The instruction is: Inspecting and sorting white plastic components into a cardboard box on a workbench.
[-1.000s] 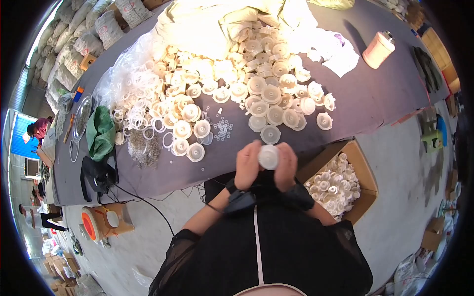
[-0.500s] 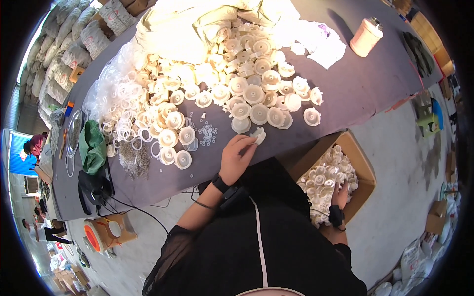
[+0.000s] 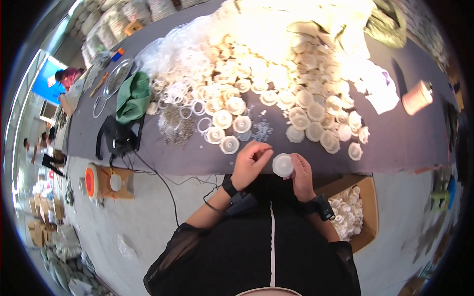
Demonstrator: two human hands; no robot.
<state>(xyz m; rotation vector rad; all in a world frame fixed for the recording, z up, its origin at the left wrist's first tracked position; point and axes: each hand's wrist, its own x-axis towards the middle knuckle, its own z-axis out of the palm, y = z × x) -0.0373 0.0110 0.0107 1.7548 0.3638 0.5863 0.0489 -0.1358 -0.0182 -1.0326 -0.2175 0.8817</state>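
In front of my body, my right hand [image 3: 302,178] grips a round white plastic cap [image 3: 283,165] by its right edge, its disc face turned up. Just left of it is my left hand [image 3: 249,164], thumb and fingers pinched together at the table's front edge. Whatever is between those fingertips, if anything, is too small to make out. Beyond both hands, a big heap of white caps [image 3: 314,131] covers the table. Nearer my left hand lie a scatter of tiny clear rings [image 3: 262,131] and several caps [image 3: 229,145].
Below the table on the right stands a cardboard box [image 3: 369,217] filled with white plastic parts [image 3: 347,212]. On the tabletop are white rings [image 3: 185,112], a green cloth [image 3: 133,97], a black bag [image 3: 118,138] and a pinkish bottle [image 3: 417,97]. Cables [image 3: 165,197] hang at left.
My right hand has come up out of the box to the table edge and now holds a cap. The cap has gone from my left hand's fingers. The view has shifted left.
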